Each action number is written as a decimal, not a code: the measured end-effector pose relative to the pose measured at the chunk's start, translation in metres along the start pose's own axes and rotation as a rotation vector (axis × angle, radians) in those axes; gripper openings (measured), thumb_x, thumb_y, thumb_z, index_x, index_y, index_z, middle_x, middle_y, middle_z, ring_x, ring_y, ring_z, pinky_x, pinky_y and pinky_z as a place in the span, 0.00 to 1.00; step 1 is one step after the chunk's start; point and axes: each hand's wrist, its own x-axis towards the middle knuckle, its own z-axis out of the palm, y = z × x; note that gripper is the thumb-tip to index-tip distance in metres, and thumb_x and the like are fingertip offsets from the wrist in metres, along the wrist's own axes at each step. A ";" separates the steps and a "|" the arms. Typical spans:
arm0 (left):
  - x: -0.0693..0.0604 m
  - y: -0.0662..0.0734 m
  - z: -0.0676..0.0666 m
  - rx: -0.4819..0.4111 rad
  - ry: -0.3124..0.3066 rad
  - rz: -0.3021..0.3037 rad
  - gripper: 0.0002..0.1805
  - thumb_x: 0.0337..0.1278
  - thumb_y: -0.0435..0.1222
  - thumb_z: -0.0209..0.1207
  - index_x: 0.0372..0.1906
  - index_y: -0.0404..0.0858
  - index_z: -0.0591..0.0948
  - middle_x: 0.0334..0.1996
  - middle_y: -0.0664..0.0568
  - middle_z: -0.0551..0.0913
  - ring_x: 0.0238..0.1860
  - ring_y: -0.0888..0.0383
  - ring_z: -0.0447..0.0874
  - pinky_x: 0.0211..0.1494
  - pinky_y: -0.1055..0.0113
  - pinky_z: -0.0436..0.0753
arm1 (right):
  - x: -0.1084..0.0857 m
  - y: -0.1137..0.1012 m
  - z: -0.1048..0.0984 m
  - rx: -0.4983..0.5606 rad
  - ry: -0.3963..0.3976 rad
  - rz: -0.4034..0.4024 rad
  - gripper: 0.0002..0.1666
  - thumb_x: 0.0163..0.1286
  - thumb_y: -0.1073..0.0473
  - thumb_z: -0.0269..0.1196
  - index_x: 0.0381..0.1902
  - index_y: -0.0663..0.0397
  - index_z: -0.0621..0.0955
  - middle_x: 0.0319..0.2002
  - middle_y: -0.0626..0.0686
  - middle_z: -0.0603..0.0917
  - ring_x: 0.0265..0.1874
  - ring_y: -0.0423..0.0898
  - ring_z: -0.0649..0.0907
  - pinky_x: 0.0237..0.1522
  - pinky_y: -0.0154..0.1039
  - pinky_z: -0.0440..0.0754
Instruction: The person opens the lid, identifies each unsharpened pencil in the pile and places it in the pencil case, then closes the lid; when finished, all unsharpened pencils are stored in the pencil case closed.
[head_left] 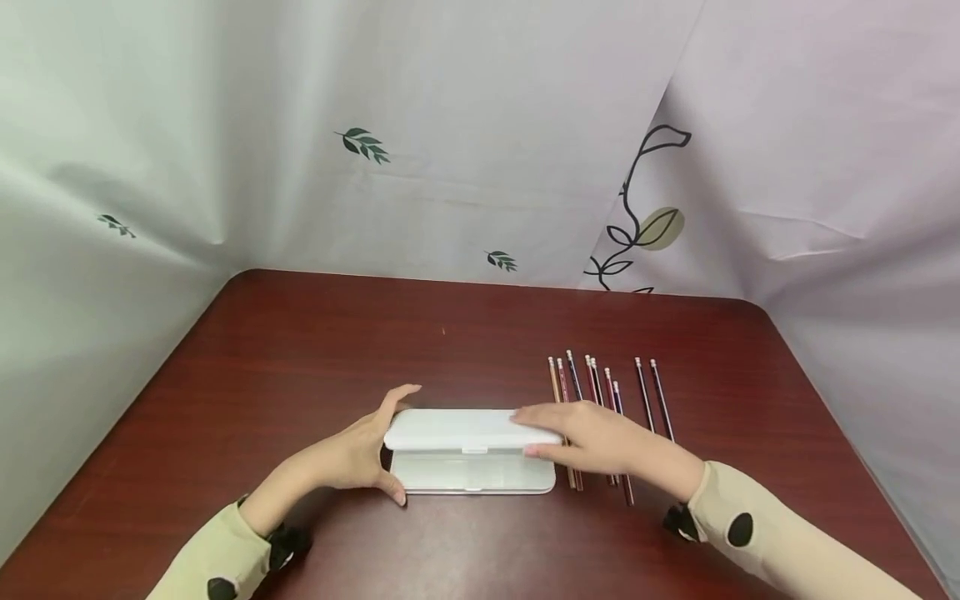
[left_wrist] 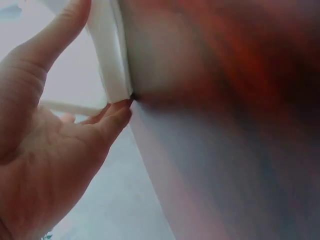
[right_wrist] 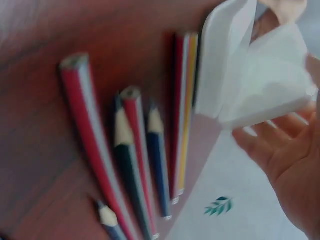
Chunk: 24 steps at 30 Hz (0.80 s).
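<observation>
A white pencil case (head_left: 472, 474) lies lengthwise on the table, its hinged lid (head_left: 457, 428) raised partway. My left hand (head_left: 356, 452) grips the left end, thumb at the front edge and fingers round the back; the left wrist view shows the case's end (left_wrist: 112, 65) between them. On the right, my right hand (head_left: 596, 437) holds the lid's right end, with fingers on top and the thumb at its front edge. In the right wrist view the case (right_wrist: 270, 90) stands partly open beside that hand's fingers. The base's interior is mostly hidden under the lid.
Several pencils (head_left: 656, 387) lie roughly parallel to the right of the case, some partly under my right hand and forearm. In the right wrist view, red (right_wrist: 90, 125), dark green and blue ones show. A pale patterned curtain (head_left: 450, 167) borders the table's back and sides.
</observation>
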 end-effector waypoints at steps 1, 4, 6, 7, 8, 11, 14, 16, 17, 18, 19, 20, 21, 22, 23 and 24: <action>-0.001 0.000 0.000 -0.005 0.013 0.000 0.73 0.16 0.51 0.77 0.70 0.41 0.40 0.58 0.46 0.69 0.56 0.53 0.72 0.58 0.51 0.70 | 0.001 0.003 -0.001 0.045 0.008 0.018 0.28 0.68 0.38 0.51 0.60 0.44 0.75 0.57 0.44 0.77 0.56 0.41 0.77 0.54 0.42 0.76; -0.002 0.002 0.003 -0.017 0.050 -0.029 0.75 0.15 0.50 0.78 0.71 0.42 0.38 0.59 0.42 0.69 0.58 0.49 0.72 0.59 0.50 0.70 | 0.005 0.010 -0.004 0.153 0.046 0.052 0.23 0.70 0.42 0.52 0.56 0.45 0.77 0.51 0.42 0.81 0.49 0.37 0.79 0.51 0.40 0.78; -0.003 0.005 0.005 -0.026 0.071 -0.057 0.76 0.14 0.49 0.78 0.71 0.42 0.37 0.59 0.39 0.70 0.59 0.47 0.71 0.60 0.49 0.69 | 0.008 0.015 -0.004 0.217 0.075 0.091 0.20 0.70 0.45 0.52 0.54 0.45 0.78 0.41 0.41 0.83 0.36 0.34 0.80 0.41 0.37 0.79; -0.004 0.006 0.006 -0.028 0.082 -0.066 0.76 0.14 0.49 0.78 0.71 0.42 0.37 0.59 0.39 0.70 0.60 0.47 0.71 0.60 0.50 0.69 | 0.009 0.018 -0.004 0.253 0.089 0.126 0.19 0.71 0.46 0.52 0.53 0.45 0.79 0.33 0.41 0.83 0.29 0.34 0.78 0.36 0.35 0.79; -0.004 0.006 0.007 -0.026 0.097 -0.072 0.77 0.13 0.49 0.78 0.71 0.40 0.38 0.59 0.39 0.70 0.60 0.47 0.71 0.60 0.50 0.68 | 0.011 0.020 -0.004 0.290 0.099 0.169 0.19 0.71 0.46 0.52 0.53 0.44 0.79 0.26 0.40 0.80 0.22 0.34 0.74 0.30 0.34 0.77; -0.007 0.007 0.009 -0.002 0.143 -0.074 0.76 0.13 0.48 0.79 0.70 0.35 0.38 0.57 0.42 0.74 0.59 0.48 0.73 0.60 0.52 0.69 | 0.015 0.028 -0.005 0.406 0.122 0.309 0.22 0.71 0.44 0.51 0.55 0.46 0.78 0.20 0.43 0.74 0.16 0.37 0.69 0.23 0.34 0.72; -0.008 0.007 0.011 0.008 0.172 -0.071 0.76 0.13 0.46 0.79 0.69 0.33 0.38 0.55 0.44 0.76 0.58 0.49 0.74 0.59 0.52 0.70 | 0.020 0.035 -0.005 0.553 0.120 0.397 0.25 0.71 0.43 0.49 0.57 0.52 0.76 0.28 0.50 0.78 0.27 0.43 0.81 0.31 0.36 0.81; -0.009 0.007 0.012 -0.004 0.181 -0.070 0.76 0.13 0.45 0.79 0.69 0.34 0.37 0.56 0.44 0.76 0.59 0.50 0.74 0.59 0.52 0.70 | 0.022 0.040 -0.004 0.668 0.119 0.427 0.26 0.72 0.45 0.50 0.56 0.58 0.75 0.39 0.56 0.80 0.40 0.50 0.83 0.39 0.41 0.83; -0.009 0.007 0.013 -0.021 0.185 -0.068 0.76 0.13 0.43 0.79 0.70 0.36 0.37 0.56 0.45 0.76 0.59 0.50 0.74 0.59 0.52 0.69 | 0.023 0.043 -0.003 0.715 0.119 0.441 0.26 0.72 0.46 0.50 0.56 0.61 0.75 0.41 0.59 0.80 0.43 0.51 0.83 0.41 0.43 0.83; -0.009 0.007 0.013 -0.029 0.188 -0.063 0.76 0.13 0.43 0.79 0.70 0.36 0.37 0.56 0.45 0.76 0.59 0.50 0.74 0.59 0.52 0.69 | 0.025 0.046 -0.002 0.758 0.119 0.456 0.26 0.72 0.48 0.50 0.56 0.63 0.74 0.41 0.60 0.80 0.46 0.52 0.82 0.42 0.43 0.82; -0.009 0.007 0.013 -0.034 0.189 -0.059 0.75 0.13 0.43 0.79 0.69 0.36 0.39 0.56 0.45 0.76 0.59 0.50 0.74 0.59 0.52 0.69 | 0.026 0.048 -0.001 0.796 0.122 0.474 0.26 0.72 0.49 0.51 0.55 0.65 0.74 0.43 0.61 0.81 0.47 0.53 0.82 0.42 0.43 0.82; -0.010 0.007 0.013 -0.034 0.189 -0.053 0.72 0.15 0.43 0.79 0.68 0.36 0.41 0.56 0.45 0.76 0.59 0.49 0.74 0.59 0.52 0.69 | 0.027 0.050 0.000 0.823 0.127 0.497 0.25 0.71 0.50 0.53 0.55 0.66 0.74 0.42 0.62 0.81 0.46 0.53 0.82 0.42 0.43 0.82; -0.010 0.007 0.013 -0.032 0.186 -0.046 0.69 0.16 0.43 0.79 0.66 0.35 0.44 0.56 0.44 0.76 0.59 0.48 0.74 0.59 0.51 0.69 | 0.028 0.052 0.002 0.841 0.133 0.520 0.25 0.70 0.51 0.54 0.54 0.67 0.74 0.44 0.62 0.82 0.45 0.52 0.83 0.42 0.43 0.82; -0.010 0.007 0.013 -0.026 0.181 -0.041 0.65 0.16 0.43 0.79 0.64 0.34 0.48 0.55 0.44 0.76 0.58 0.47 0.74 0.59 0.51 0.70 | 0.029 0.054 0.003 0.850 0.139 0.550 0.25 0.69 0.52 0.55 0.54 0.67 0.75 0.44 0.62 0.83 0.44 0.51 0.83 0.42 0.42 0.82; -0.009 0.008 0.012 -0.009 0.176 -0.040 0.61 0.17 0.44 0.78 0.62 0.34 0.52 0.55 0.43 0.76 0.58 0.46 0.74 0.58 0.51 0.70 | 0.031 0.055 0.005 0.854 0.148 0.577 0.24 0.68 0.53 0.57 0.54 0.67 0.75 0.44 0.62 0.83 0.43 0.51 0.84 0.41 0.42 0.82; -0.009 0.009 0.011 0.019 0.170 -0.040 0.58 0.17 0.44 0.78 0.60 0.33 0.56 0.54 0.43 0.76 0.57 0.46 0.75 0.58 0.51 0.71 | 0.032 0.056 0.006 0.852 0.153 0.602 0.23 0.67 0.53 0.58 0.53 0.66 0.76 0.44 0.61 0.83 0.43 0.50 0.84 0.40 0.41 0.82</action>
